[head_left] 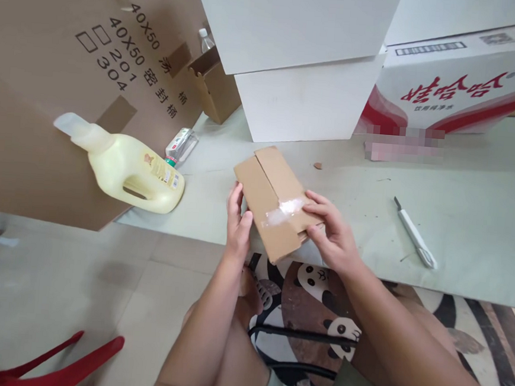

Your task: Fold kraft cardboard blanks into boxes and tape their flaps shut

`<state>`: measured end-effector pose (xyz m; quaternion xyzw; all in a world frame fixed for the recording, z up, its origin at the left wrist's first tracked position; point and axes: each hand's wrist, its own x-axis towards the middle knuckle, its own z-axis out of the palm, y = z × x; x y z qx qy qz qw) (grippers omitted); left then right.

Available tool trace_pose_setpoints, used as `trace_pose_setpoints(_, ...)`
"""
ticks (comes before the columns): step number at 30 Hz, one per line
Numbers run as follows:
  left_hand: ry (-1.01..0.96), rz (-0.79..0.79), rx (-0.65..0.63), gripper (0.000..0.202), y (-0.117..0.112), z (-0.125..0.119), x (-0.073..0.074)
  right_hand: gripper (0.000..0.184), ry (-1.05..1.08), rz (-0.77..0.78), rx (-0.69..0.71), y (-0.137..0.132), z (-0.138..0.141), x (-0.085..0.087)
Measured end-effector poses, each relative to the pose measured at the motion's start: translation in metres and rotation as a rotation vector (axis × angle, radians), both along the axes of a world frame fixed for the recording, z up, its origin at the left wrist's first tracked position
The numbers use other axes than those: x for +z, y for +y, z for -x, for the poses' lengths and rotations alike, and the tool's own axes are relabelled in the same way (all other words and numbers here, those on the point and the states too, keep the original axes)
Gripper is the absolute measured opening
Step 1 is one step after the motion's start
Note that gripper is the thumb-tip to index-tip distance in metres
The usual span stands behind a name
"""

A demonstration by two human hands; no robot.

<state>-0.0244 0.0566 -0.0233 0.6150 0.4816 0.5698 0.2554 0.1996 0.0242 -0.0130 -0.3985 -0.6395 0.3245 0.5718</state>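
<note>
"Pale green table (462,191). Where is the box (264,184)?"

"At the near edge, its near corner hanging over the edge. It is flat brown card, and its long axis runs diagonally: the far end points away and left, the near end toward the right."

"And the hands?"

"The left hand (238,224) is closed on the left long side, thumb on top. The right hand (332,231) grips the near right end, fingers curled over the top beside the tape (283,211) that crosses the seam."

"Around it?"

"A knife (415,234) lies well to the right, a jug (129,171) on its side to the left, and white boxes (305,95) stand behind."
</note>
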Motion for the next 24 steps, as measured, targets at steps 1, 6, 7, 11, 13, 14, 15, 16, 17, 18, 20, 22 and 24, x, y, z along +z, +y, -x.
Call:
trace_pose_setpoints(1, 0.026, -0.038, -0.022, 0.067, 0.001, 0.0, 0.001, 0.027, -0.034, -0.018, 0.02, -0.002, 0.001, 0.002)
trace_pose_setpoints(6, 0.185, -0.148, -0.097, 0.043, 0.006, 0.0, 0.015, 0.034, -0.205, -0.05, 0.066, -0.008, -0.004, 0.009)
trace_pose_setpoints(7, 0.189, -0.154, -0.098, 0.04, 0.007, -0.001, 0.017, 0.035, -0.231, -0.042, 0.036, -0.007, -0.01, 0.01)
trace_pose_setpoints(11, 0.136, -0.162, -0.051, 0.04, 0.011, -0.007, 0.015, 0.032, -0.407, 0.144, -0.377, -0.001, -0.053, 0.01)
trace_pose_setpoints(13, 0.125, -0.158, -0.041, 0.041, 0.011, -0.008, 0.012, 0.033, -0.545, 0.323, -0.613, 0.0, -0.083, 0.009)
trace_pose_setpoints(14, 0.119, -0.157, -0.04, 0.041, 0.011, -0.008, 0.012, 0.037, -0.619, 0.426, -0.691, 0.0, -0.097, 0.008)
trace_pose_setpoints(15, 0.114, -0.157, -0.042, 0.041, 0.01, -0.008, 0.011, 0.044, -0.691, 0.534, -0.741, -0.001, -0.11, 0.007)
trace_pose_setpoints(16, 0.112, -0.158, -0.045, 0.04, 0.01, -0.007, 0.011, 0.051, -0.76, 0.637, -0.759, -0.003, -0.121, 0.005)
trace_pose_setpoints(17, 0.111, -0.158, -0.047, 0.04, 0.009, -0.007, 0.011, 0.058, -0.825, 0.727, -0.744, -0.005, -0.131, 0.003)
trace_pose_setpoints(18, 0.111, -0.157, -0.049, 0.04, 0.008, -0.006, 0.011, 0.064, -0.88, 0.799, -0.704, -0.008, -0.138, 0.0)
trace_pose_setpoints(20, 0.115, -0.151, -0.049, 0.04, 0.008, -0.005, 0.011, 0.068, -0.951, 0.876, -0.601, -0.012, -0.148, -0.006)
trace_pose_setpoints(22, 0.121, -0.148, -0.046, 0.041, 0.007, -0.004, 0.012, 0.064, -0.94, 0.86, -0.558, -0.013, -0.149, -0.01)
trace_pose_setpoints(24, 0.129, -0.149, -0.04, 0.042, 0.008, -0.003, 0.012, 0.06, -0.773, 0.75, -0.593, -0.012, -0.141, -0.01)
